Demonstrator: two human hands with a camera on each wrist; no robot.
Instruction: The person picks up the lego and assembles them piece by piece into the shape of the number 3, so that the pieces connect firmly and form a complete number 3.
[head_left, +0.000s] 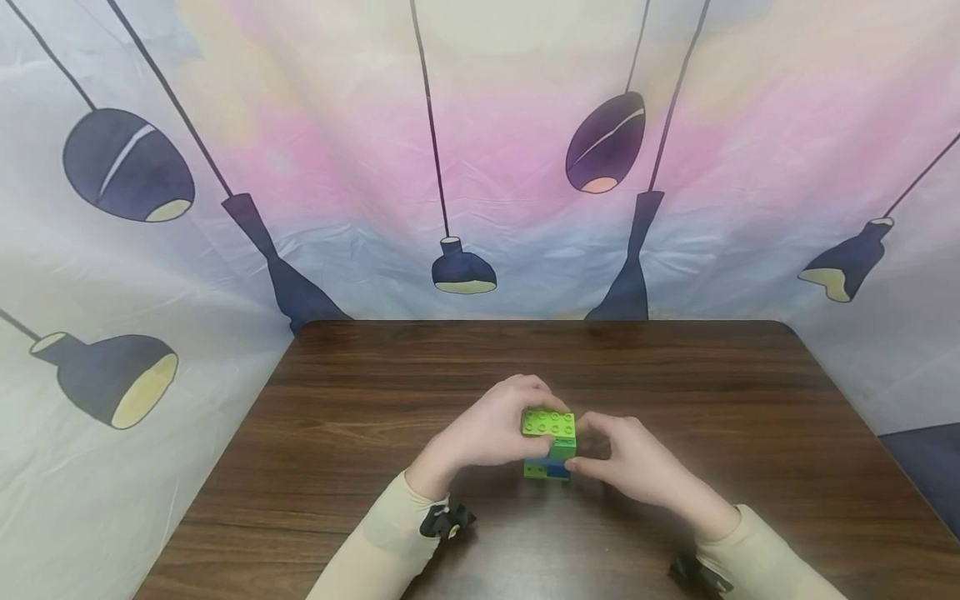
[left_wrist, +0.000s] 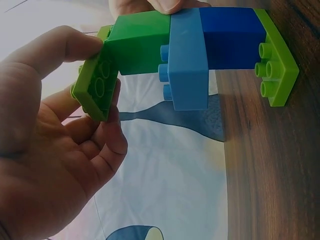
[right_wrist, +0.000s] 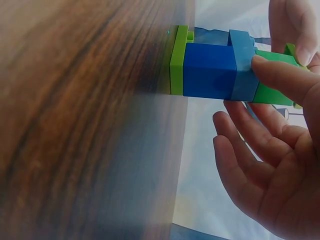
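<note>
A stack of toy building bricks stands on the table. Its lowest piece is a flat lime-green brick [left_wrist: 280, 62], below a dark blue brick [right_wrist: 209, 70], a light blue brick [left_wrist: 188, 67] and a green brick [left_wrist: 142, 42]. At the top is another flat lime-green brick [head_left: 548, 422], which juts out past the green one. My left hand [head_left: 487, 425] pinches this top piece between thumb and fingers. From the other side, my right hand [head_left: 637, 458] grips the stack around the light blue brick, with its thumb near the green one. Whether the top piece sits fully down, I cannot tell.
The stack is near the middle of a dark wooden table [head_left: 360, 417]. Behind it hangs a pastel cloth [head_left: 517, 167] printed with dark lamps. Each sleeve has a small black device at the wrist.
</note>
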